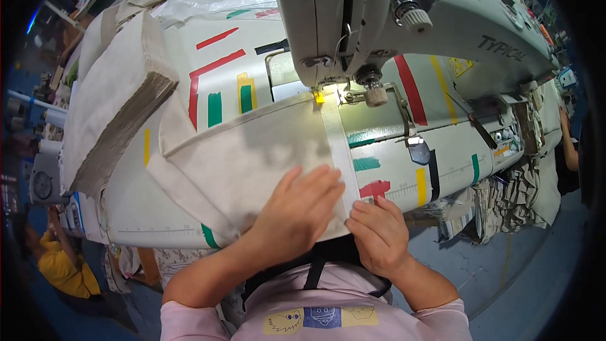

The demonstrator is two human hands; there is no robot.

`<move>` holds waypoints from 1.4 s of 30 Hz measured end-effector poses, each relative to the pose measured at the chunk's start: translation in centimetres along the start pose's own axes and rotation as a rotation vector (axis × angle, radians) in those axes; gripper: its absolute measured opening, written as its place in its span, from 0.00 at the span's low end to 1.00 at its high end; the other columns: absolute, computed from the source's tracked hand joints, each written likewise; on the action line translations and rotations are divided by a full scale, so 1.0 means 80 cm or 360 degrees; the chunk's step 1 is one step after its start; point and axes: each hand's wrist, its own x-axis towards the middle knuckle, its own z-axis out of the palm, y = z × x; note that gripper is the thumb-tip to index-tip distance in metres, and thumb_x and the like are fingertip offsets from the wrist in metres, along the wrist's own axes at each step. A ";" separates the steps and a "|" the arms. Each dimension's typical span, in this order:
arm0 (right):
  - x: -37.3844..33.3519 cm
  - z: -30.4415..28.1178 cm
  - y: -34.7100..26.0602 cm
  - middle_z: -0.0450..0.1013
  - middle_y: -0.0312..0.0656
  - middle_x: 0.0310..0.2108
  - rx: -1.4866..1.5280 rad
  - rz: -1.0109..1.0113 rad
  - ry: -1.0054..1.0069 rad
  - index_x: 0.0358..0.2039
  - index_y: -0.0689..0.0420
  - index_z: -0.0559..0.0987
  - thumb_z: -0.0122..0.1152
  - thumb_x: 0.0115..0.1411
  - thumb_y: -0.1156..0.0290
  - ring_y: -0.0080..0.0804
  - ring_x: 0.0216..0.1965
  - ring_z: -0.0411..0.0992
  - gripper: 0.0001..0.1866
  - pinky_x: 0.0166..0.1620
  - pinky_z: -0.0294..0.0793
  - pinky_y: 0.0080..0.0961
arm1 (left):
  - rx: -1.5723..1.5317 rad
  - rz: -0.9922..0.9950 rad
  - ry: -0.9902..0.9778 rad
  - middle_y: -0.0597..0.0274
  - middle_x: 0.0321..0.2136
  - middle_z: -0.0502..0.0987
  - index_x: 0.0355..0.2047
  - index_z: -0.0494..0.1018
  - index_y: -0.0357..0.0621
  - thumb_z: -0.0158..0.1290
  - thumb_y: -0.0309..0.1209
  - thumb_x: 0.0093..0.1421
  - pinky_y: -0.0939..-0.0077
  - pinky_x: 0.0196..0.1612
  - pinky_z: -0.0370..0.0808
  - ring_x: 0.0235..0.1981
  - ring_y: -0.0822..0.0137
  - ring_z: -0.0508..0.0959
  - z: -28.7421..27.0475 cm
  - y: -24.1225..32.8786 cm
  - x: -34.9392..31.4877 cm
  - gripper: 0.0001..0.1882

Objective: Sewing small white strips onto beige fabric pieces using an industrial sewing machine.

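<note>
A cream fabric panel (pixel 252 145) lies across the sewing table, its far right corner under the lit needle area of a white sewing machine (pixel 334 25). Along the panel's right edge runs a paler fabric band (pixel 341 151), from the needle toward me. My left hand (pixel 303 205) rests on the panel just left of the band, fingers stretched out and slightly blurred. Against the band's near end, my right hand (pixel 382 237) has its fingers closed on the panel's edge; its thumb is hidden. On the left, part of the panel is folded over.
A thick stack of cream fabric pieces (pixel 120 88) stands at the table's left. Coloured tape strips (pixel 410 91) mark the tabletop. A small dark-handled tool (pixel 483 131) lies at right, above bundled cloth pieces (pixel 505 205). A person in yellow (pixel 66 256) is at far left.
</note>
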 end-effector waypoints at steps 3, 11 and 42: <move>-0.002 -0.001 -0.001 0.79 0.44 0.39 0.0001 0.0023 -0.0025 0.36 0.61 0.82 0.60 0.52 0.77 0.39 0.47 0.78 0.10 0.57 0.70 0.40 | -0.0045 0.0168 -0.0207 0.60 0.60 0.68 0.58 0.70 0.47 0.61 0.35 0.53 0.49 0.67 0.52 0.64 0.59 0.65 -0.003 0.000 -0.012 0.30; 0.042 0.005 0.016 0.78 0.45 0.39 0.0024 0.0054 -0.0110 0.36 0.62 0.82 0.60 0.51 0.75 0.39 0.47 0.77 0.11 0.55 0.72 0.39 | -0.0076 0.0236 -0.0284 0.61 0.60 0.68 0.58 0.70 0.50 0.61 0.43 0.53 0.48 0.66 0.53 0.63 0.60 0.66 -0.024 -0.039 0.020 0.31; 0.118 0.043 0.072 0.73 0.47 0.50 0.0085 0.0213 -0.0368 0.46 0.56 0.78 0.62 0.46 0.70 0.47 0.51 0.70 0.22 0.66 0.51 0.57 | -0.0147 0.0457 -0.0275 0.53 0.43 0.74 0.49 0.73 0.37 0.60 0.38 0.53 0.54 0.47 0.70 0.45 0.50 0.74 -0.047 -0.132 0.079 0.25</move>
